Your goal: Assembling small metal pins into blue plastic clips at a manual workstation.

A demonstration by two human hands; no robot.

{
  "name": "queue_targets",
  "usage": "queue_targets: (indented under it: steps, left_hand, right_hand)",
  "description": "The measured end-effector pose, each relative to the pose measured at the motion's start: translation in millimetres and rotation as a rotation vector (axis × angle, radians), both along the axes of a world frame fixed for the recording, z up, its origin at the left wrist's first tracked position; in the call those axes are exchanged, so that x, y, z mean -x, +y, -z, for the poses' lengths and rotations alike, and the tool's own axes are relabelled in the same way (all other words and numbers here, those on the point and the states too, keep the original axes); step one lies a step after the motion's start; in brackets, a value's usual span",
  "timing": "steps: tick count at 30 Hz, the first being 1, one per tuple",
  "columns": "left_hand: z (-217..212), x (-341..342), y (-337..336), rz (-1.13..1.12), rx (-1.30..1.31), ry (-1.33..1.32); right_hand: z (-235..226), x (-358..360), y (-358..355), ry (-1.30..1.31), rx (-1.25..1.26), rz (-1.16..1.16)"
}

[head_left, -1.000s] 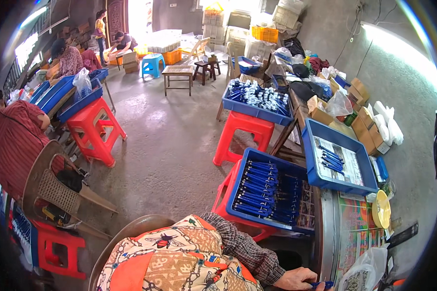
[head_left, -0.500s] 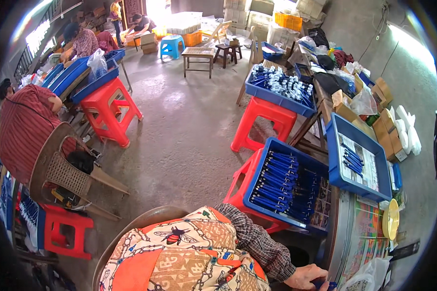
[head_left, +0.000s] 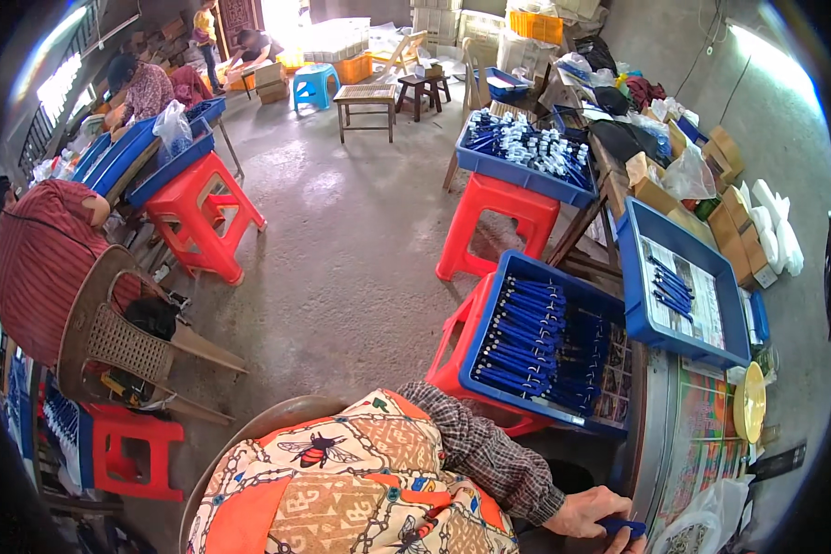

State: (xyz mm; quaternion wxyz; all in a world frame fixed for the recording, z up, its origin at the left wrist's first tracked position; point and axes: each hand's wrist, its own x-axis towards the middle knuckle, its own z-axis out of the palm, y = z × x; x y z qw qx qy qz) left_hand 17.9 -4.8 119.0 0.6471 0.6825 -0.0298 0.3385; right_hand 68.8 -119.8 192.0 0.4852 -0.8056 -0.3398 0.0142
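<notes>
Near the lower right edge, my left hand [head_left: 589,511], in a checked sleeve, is closed on a small blue piece [head_left: 623,527]. Its exact kind I cannot make out. Fingers just below the piece, probably of my right hand [head_left: 628,543], are mostly cut off by the picture's edge. Beyond the left forearm stands a deep blue tray [head_left: 478,365] with rows of slim blue pieces with shiny metal ends [head_left: 526,337]. A second blue tray [head_left: 632,305] on the table holds a few similar pieces [head_left: 671,288] on printed paper.
Red stools [head_left: 452,346] prop up trays, one heaped with blue and white parts [head_left: 526,148]. On the table are a yellow bowl [head_left: 751,402], a plastic bag [head_left: 706,517] and cartons [head_left: 734,231]. A person in red [head_left: 42,268] sits at the left; others work farther back.
My left hand has moved slightly right and up, and more of the blue piece shows between the fingers. The whole view has shifted a little. The trays look the same.
</notes>
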Motion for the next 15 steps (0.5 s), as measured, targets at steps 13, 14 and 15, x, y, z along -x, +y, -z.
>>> queue_targets:
  steps: [13,14,15]
  left_hand:
    - [5,2,23,-0.158,-0.148,-0.044]
    - [3,4,30,-0.194,-0.170,-0.063]
    - [3,9,39,-0.196,-0.205,-0.016]
  right_hand:
    - [-1,-12,-3,0.072,0.024,0.035]
    - [-3,-16,-7,0.156,0.082,0.064]
    - [-4,-19,-8,0.159,0.100,0.098]
